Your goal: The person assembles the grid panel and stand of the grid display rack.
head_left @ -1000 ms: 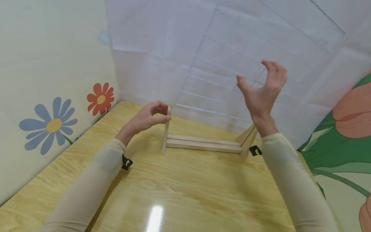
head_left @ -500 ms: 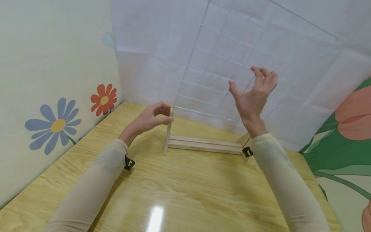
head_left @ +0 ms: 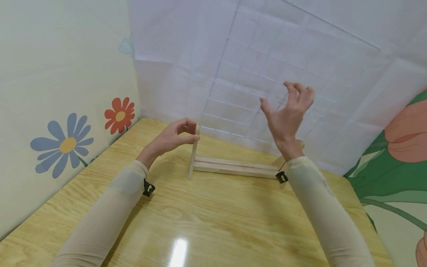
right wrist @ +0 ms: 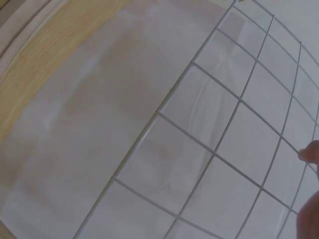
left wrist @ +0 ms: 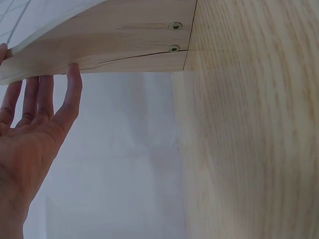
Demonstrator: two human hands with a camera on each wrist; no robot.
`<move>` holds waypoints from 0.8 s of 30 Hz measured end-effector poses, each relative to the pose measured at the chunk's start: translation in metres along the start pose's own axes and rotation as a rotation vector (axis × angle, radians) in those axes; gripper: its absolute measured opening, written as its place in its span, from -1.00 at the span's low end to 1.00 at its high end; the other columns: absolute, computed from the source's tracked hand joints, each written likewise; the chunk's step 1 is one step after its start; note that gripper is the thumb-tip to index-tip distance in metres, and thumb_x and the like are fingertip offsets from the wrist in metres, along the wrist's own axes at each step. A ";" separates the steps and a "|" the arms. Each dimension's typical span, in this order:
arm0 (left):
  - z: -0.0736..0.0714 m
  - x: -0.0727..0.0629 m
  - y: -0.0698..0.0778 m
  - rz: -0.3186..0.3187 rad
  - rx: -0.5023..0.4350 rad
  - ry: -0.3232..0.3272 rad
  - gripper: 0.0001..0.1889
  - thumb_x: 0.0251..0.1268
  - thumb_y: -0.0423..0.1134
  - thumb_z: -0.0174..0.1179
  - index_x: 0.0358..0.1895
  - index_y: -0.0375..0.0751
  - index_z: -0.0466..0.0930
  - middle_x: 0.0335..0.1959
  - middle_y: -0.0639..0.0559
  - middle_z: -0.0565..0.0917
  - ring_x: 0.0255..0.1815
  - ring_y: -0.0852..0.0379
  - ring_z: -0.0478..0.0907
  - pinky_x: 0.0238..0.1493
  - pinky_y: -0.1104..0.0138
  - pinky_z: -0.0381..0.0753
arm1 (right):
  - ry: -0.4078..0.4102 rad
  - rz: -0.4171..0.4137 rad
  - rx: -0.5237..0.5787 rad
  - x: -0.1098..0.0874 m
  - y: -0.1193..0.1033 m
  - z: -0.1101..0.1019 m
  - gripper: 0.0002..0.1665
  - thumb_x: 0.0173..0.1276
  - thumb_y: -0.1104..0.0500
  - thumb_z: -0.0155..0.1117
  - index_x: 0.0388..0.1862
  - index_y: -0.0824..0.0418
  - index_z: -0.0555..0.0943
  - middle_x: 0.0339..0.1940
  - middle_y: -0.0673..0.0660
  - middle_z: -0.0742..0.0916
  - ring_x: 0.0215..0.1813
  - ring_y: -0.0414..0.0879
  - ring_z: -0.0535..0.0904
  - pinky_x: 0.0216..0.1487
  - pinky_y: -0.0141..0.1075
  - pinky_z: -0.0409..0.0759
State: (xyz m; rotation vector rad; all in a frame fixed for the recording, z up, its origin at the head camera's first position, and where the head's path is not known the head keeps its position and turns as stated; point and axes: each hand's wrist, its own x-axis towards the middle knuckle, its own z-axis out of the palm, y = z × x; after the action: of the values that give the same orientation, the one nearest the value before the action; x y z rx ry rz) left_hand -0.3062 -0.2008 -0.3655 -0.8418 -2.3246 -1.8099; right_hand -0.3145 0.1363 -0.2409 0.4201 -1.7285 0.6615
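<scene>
A wooden stand [head_left: 233, 168] with two upright end pieces joined by a low crossbar rests on the table. With thumb and fingertips, my left hand [head_left: 168, 136] holds the top of its left end piece [left wrist: 129, 35]. Two screws [left wrist: 175, 26] show near the foot of that piece. Higher up, my right hand [head_left: 289, 115] grips a white wire grid panel [head_left: 328, 23], which slants up behind the stand. Its thin wires [right wrist: 214, 153] fill the right wrist view, where fingertips [right wrist: 310, 151] meet a wire at the right edge. My right forearm partly hides the right end piece.
The wood-grain table [head_left: 213, 215] runs up to a white sheet [head_left: 166, 85] at the back. A flower-printed wall [head_left: 20, 92] bounds the left side, and another printed wall [head_left: 397, 178] stands at the right. Each wrist wears a small black camera strap [head_left: 149, 188].
My right hand has moved left and down, and the wire grid panel has shifted the same way. The left hand keeps its hold on the stand, which stays in place.
</scene>
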 end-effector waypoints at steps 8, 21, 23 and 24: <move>0.000 0.000 0.000 -0.002 -0.013 -0.001 -0.58 0.33 -0.18 0.43 0.15 -0.26 0.55 0.02 -0.15 0.62 0.11 -0.06 0.54 0.03 0.14 0.69 | -0.010 -0.043 -0.020 -0.010 0.000 0.004 -0.26 0.12 -0.03 0.65 0.19 0.28 0.59 0.19 0.22 0.56 0.53 0.18 0.12 0.56 -0.11 -0.03; 0.001 0.002 -0.001 -0.001 0.000 0.018 -0.60 0.31 -0.20 0.44 0.12 -0.24 0.58 0.01 -0.13 0.64 0.10 -0.03 0.55 0.05 0.14 0.66 | 0.008 -0.099 -0.006 -0.027 0.006 0.010 -0.23 0.05 0.04 0.70 0.18 0.31 0.59 0.15 0.29 0.58 0.50 0.24 0.17 0.55 0.00 0.03; 0.001 0.002 -0.001 0.000 0.002 0.021 -0.60 0.31 -0.20 0.44 0.12 -0.24 0.57 0.01 -0.13 0.64 0.09 -0.03 0.56 0.05 0.14 0.66 | 0.007 -0.092 -0.001 -0.029 0.006 0.011 -0.23 0.04 0.05 0.70 0.18 0.30 0.59 0.15 0.29 0.57 0.50 0.23 0.17 0.54 0.00 0.03; 0.001 0.001 -0.001 -0.001 0.002 0.022 -0.60 0.31 -0.20 0.44 0.12 -0.24 0.57 0.01 -0.13 0.64 0.10 -0.03 0.56 0.05 0.14 0.66 | 0.005 -0.088 0.001 -0.031 0.006 0.012 -0.23 0.04 0.06 0.71 0.18 0.30 0.59 0.15 0.28 0.57 0.50 0.22 0.16 0.54 -0.01 0.03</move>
State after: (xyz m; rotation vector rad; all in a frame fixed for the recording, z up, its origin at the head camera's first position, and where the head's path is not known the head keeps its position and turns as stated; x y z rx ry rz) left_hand -0.3074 -0.1994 -0.3661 -0.8167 -2.3131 -1.8081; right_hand -0.3193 0.1313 -0.2737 0.4919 -1.6955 0.5997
